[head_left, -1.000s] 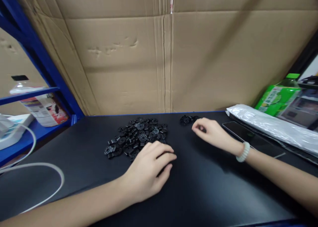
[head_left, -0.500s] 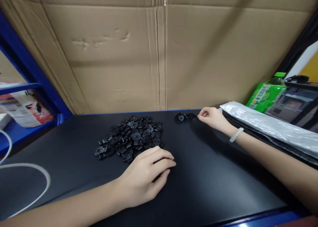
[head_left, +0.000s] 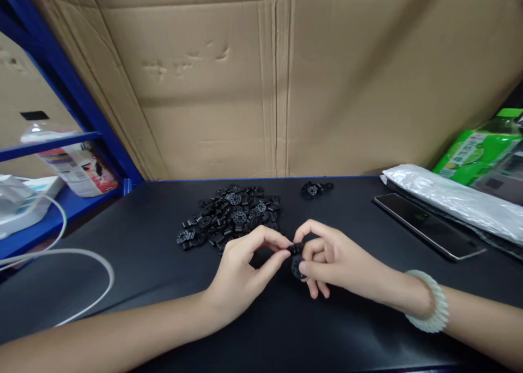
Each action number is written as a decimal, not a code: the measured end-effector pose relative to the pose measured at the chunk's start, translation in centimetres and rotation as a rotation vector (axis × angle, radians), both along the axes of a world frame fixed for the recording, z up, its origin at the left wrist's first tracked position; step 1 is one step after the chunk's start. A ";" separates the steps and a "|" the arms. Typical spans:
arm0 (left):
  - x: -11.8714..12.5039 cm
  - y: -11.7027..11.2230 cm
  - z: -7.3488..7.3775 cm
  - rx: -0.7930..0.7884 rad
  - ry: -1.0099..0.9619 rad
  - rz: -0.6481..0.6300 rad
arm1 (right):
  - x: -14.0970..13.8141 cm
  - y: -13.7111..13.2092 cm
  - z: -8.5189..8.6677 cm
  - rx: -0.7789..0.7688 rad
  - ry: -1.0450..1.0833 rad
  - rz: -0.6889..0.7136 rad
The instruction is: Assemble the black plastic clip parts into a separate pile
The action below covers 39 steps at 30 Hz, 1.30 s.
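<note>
Between both hands is a small black plastic clip (head_left: 297, 265) with a round, perforated disc. My left hand (head_left: 245, 269) pinches its upper end between thumb and fingertips. My right hand (head_left: 330, 258) grips the disc side with thumb and index finger, its other fingers curled below. Just behind my left hand lies a heap of similar black clips (head_left: 239, 215) with round, holed discs. Farther back, to the right of the heap, sits a small group of the same black parts (head_left: 316, 189), which neither hand touches.
A dark phone (head_left: 427, 224) lies on the black table (head_left: 175, 291) at right, beside a silvery plastic package (head_left: 453, 199). A green bottle pack (head_left: 476, 147) stands behind it. A white cable (head_left: 108, 269) loops at left near a blue shelf (head_left: 81, 209). Cardboard (head_left: 212, 90) closes off the back.
My right hand has come back from the small far group to the front middle with a clip. My left hand has closed on the same clip. The view has shifted, revealing the phone.
</note>
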<state>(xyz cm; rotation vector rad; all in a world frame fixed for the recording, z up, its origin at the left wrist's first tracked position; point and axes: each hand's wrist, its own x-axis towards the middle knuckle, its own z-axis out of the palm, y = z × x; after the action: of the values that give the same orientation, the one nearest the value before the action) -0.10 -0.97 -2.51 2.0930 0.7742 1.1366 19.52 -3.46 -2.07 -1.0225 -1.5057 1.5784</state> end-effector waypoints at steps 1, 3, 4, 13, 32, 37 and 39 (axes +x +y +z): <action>0.0 0.0 0.1 -0.042 -0.025 0.004 | 0.0 -0.1 0.0 0.008 0.018 0.037; 0.1 0.0 0.2 -0.144 -0.081 0.007 | 0.0 -0.2 -0.1 0.027 0.021 0.067; 0.2 0.1 0.3 -0.194 -0.105 0.005 | 0.1 -0.2 0.0 0.052 0.000 0.055; 0.5 -0.3 0.8 -0.509 -0.164 -0.124 | 0.4 -0.4 0.5 0.270 -0.210 -0.113; 0.7 -1.0 1.0 -0.648 -0.199 -0.062 | -0.4 -1.3 0.2 0.318 -0.241 -0.163; 0.6 -1.3 1.7 -0.431 -0.100 -0.041 | -0.3 -1.3 0.1 0.405 -0.298 -0.127; 0.1 -0.7 2.3 -0.268 -0.018 -0.016 | -0.1 -1.1 0.1 0.366 -0.246 -0.088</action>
<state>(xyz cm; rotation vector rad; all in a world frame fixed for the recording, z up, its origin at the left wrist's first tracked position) 0.02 -1.66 -0.16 1.8599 0.8499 0.9829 19.37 -4.53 -1.99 -1.0780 -1.8064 1.0906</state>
